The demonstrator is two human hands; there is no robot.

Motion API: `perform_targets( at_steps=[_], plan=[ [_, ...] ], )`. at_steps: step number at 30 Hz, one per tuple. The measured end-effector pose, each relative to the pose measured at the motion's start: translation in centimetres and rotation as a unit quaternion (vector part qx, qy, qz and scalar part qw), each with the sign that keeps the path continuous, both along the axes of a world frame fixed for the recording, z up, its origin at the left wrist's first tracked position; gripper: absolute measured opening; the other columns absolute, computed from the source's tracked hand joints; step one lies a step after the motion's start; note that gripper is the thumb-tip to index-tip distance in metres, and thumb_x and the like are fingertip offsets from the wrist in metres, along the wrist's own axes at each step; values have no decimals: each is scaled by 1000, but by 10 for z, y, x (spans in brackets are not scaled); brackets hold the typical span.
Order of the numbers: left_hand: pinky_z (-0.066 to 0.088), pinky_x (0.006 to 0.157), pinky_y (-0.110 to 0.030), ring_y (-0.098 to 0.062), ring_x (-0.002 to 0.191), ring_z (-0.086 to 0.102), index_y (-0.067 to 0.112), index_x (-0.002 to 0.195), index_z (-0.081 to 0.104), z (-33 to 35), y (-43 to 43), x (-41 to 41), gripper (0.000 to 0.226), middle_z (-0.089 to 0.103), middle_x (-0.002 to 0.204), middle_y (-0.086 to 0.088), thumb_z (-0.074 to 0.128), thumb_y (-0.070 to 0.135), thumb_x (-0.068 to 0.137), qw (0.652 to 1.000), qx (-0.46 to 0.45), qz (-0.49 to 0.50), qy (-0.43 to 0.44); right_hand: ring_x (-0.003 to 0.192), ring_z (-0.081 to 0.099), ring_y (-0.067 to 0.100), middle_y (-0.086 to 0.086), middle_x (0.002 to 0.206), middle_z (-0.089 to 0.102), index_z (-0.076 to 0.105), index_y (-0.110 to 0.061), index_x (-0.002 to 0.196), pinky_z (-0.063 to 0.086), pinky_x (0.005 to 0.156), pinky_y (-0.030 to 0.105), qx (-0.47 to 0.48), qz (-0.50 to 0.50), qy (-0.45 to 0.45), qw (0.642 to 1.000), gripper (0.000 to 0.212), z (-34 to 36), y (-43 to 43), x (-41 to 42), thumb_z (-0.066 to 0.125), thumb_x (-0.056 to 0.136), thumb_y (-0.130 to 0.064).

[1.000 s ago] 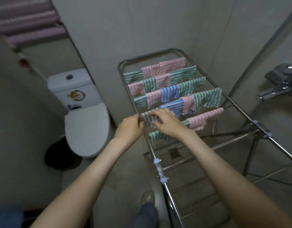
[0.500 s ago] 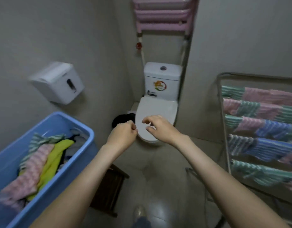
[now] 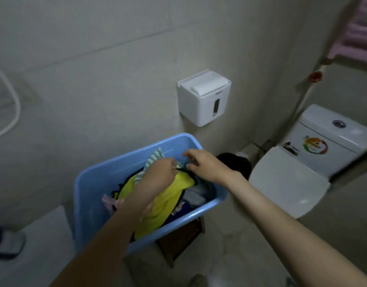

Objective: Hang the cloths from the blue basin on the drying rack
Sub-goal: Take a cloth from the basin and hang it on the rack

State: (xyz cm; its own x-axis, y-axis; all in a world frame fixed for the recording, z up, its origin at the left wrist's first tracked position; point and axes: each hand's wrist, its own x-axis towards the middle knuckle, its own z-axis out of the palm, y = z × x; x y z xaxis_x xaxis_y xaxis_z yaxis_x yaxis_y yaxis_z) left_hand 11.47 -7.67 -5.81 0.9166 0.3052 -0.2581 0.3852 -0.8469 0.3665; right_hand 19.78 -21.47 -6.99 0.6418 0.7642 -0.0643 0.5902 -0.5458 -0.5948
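Pinching striped cloth [image 3: 155, 158] with left hand [image 3: 157, 176] over basin [image 3: 89, 183]; right hand [image 3: 207, 165] just beside, fingers loose, empty.

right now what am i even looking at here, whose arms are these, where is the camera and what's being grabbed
There is no machine here. These are a person's two bare arms, filmed by a wide-angle camera worn on their head, looking forward and down. That is why both arms come in from the bottom edge.

The person is in a bathroom, bent over a blue plastic basin full of cloths, which seems to rest on a brown wooden stool. The left hand grips a green-and-white striped cloth at the top of the pile, above a yellow cloth. The right hand reaches in beside it, fingers loosely open, holding nothing I can see. A white toilet stands to the right.
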Motion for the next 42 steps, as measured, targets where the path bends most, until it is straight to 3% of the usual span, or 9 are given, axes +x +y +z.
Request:
perform_targets(
  at_steps=[6, 11, 13, 15, 20, 24, 27, 31, 42],
  plan=[
    [40, 77, -25, -23, 105, 53, 2, 129, 49, -11, 46, -26, 35, 57, 111, -11, 44, 19, 99, 988, -13, 10, 153, 106, 56, 23, 7, 117, 61, 58, -14, 118, 40, 82, 29, -115, 96, 106, 983, 32, -19, 59, 1, 51, 95, -35],
    [19, 108, -27, -23, 136, 33, 4, 143, 33, -16, 52, -47, 45, 37, 147, -13, 38, 21, 101, 976, -50, 11, 210, 82, 50, 18, 6, 90, 56, 53, -10, 88, 35, 66, 29, -144, 148, 109, 972, 17, -26, 73, -6, 57, 92, -27],
    [41, 85, -31, -24, 102, 56, 2, 111, 57, -10, 54, -45, 25, 57, 110, -19, 42, 18, 99, 982, -36, 32, 184, 82, 49, 16, 5, 86, 54, 51, -12, 81, 37, 69, 29, -117, 156, 117, 974, 11, -23, 72, -4, 56, 90, -15],
    [38, 61, -28, -20, 70, 50, 11, 77, 49, -1, 54, -43, 18, 47, 77, -10, 46, 15, 95, 989, -26, 45, 139, 82, 51, 17, 5, 86, 56, 55, -9, 82, 40, 73, 30, -74, 151, 126, 978, 6, -18, 70, -1, 56, 88, -9],
    [33, 75, -36, -24, 88, 48, 25, 82, 48, 24, 39, -36, 9, 44, 80, 2, 48, 22, 90, 999, -25, 19, 26, 97, 51, 9, -1, 115, 52, 50, -15, 127, 38, 75, 10, 16, 136, 186, 973, 46, 4, 56, 3, 69, 85, -17],
    [35, 81, -33, -25, 98, 55, 31, 89, 50, 47, 26, -32, 4, 53, 87, 4, 53, 28, 89, 997, -23, 39, -63, 60, 48, -7, -5, 78, 54, 58, -17, 88, 35, 59, 10, 63, 124, 202, 970, 5, 22, 46, 6, 62, 91, -15],
    [32, 86, -32, -22, 102, 56, 30, 101, 57, 57, 27, -31, 15, 57, 90, 2, 55, 36, 88, 996, 7, 64, -67, 60, 37, 4, -5, 67, 40, 45, -18, 70, 31, 57, 22, 144, 80, 195, 967, 27, 33, 40, 7, 59, 89, -5],
    [30, 81, -32, -20, 100, 57, 35, 92, 55, 63, 37, -33, 6, 54, 83, 6, 55, 39, 88, 999, 24, 27, -8, 64, 40, 6, -5, 68, 43, 42, -20, 69, 33, 58, 23, 196, 48, 182, 962, 31, 44, 35, 12, 60, 87, -1],
    [35, 58, -30, -25, 79, 57, 23, 80, 55, 82, 39, -17, 9, 62, 79, -7, 55, 21, 88, 978, -62, 53, -190, 74, 49, 11, 1, 79, 52, 52, -8, 82, 38, 66, 26, 199, -47, 101, 974, 19, 62, 15, 31, 66, 87, -19]
  ],
)
